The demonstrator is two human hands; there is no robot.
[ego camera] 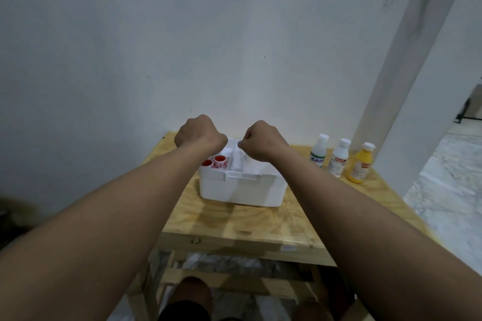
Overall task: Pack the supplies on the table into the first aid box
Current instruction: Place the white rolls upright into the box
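- While the open first aid box (242, 190) sits on the table (234, 224), both hands hang over it.
- The left hand (199, 133) curls under, fingers hidden; grip cannot be told.
- The right hand (262, 141) curls too, thumb on forefinger; grip unclear.
- 2 red-topped tubs (216, 161) stand in the box's left compartment.
- 3 bottles (339, 161) stand right of the box.

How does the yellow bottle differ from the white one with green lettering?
The yellow bottle has a yellow body and red-marked label; the green-lettered bottle is white. The yellow bottle stands farthest from the box, the green-lettered bottle closest. Both stand upright, white-capped, on the table.
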